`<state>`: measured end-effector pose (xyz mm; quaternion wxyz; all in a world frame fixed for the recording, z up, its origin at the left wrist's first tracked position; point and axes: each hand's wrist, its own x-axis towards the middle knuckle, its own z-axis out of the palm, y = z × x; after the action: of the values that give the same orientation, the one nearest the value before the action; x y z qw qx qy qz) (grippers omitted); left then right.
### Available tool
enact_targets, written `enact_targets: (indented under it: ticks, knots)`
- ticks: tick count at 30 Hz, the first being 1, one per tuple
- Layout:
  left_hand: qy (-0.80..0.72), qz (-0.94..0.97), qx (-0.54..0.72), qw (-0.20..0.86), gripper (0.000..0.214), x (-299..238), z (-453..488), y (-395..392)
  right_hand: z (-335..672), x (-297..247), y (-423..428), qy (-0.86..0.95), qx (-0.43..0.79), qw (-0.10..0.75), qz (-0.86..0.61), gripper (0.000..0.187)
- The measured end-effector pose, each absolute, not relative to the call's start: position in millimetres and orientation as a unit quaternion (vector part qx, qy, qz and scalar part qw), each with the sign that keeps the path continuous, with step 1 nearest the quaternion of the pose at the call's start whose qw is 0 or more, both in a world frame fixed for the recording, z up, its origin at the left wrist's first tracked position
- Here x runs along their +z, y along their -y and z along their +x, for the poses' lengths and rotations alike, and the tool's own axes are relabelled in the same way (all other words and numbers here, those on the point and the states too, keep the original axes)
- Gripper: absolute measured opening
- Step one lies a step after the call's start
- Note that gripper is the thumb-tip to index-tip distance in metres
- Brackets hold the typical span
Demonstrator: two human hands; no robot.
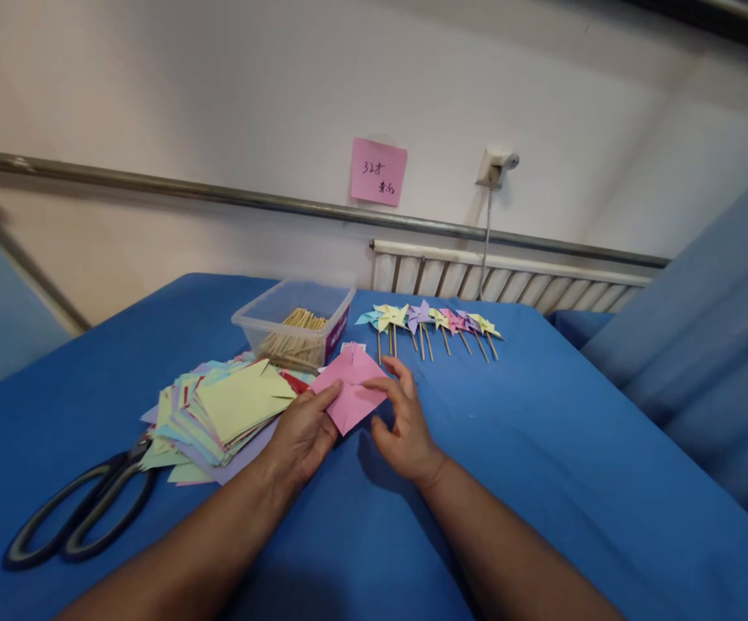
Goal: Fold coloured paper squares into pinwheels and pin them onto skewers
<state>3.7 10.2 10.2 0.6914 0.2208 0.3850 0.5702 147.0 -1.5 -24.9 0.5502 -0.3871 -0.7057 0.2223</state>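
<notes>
My left hand (305, 435) pinches a pink paper square (348, 395) by its left side, with the thumb on top. The square is turned corner-up and has slits running in from its corners. At its right corner is my right hand (403, 424), with thumb and fingers apart and a fingertip over the paper; whether it touches is hard to tell. Beside my left hand lies a loose pile of pastel paper squares (237, 405). Black-handled scissors (89, 500) lie to the left, their blades hidden under the pile.
A clear plastic box (254, 323) of thin wooden sticks (296, 335) stands behind the pile. Several paper pinwheels (418, 316) on sticks lie in a row at the back right. Blue cloth (516, 483) covers the table, with a wall and radiator (442, 276) behind.
</notes>
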Motion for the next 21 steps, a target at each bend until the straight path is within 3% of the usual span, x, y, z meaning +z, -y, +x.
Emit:
enact_targets:
  ticks: [3, 7, 16, 21]
  knots:
    - [-0.37, 0.228, 0.566, 0.701, 0.028, 10.0, 2.2, -9.2, 142.7, -21.4, 6.2, 0.735, 0.181, 0.52, -0.396, 0.034]
    - [-0.367, 0.251, 0.559, 0.7, 0.022, 6.4, 3.4, -7.4, 141.8, -23.3, 3.0, 0.694, 0.2, 0.553, -0.414, 0.004]
    - [-0.381, 0.294, 0.54, 0.691, 0.02, 2.5, 10.9, -3.2, 144.7, -32.0, -5.3, 0.597, 0.354, 0.557, -0.455, 0.01]
    - [-0.395, 0.29, 0.537, 0.687, 0.024, 0.5, 10.9, -3.8, 144.2, -40.0, -11.5, 0.56, 0.381, 0.568, -0.467, 0.01]
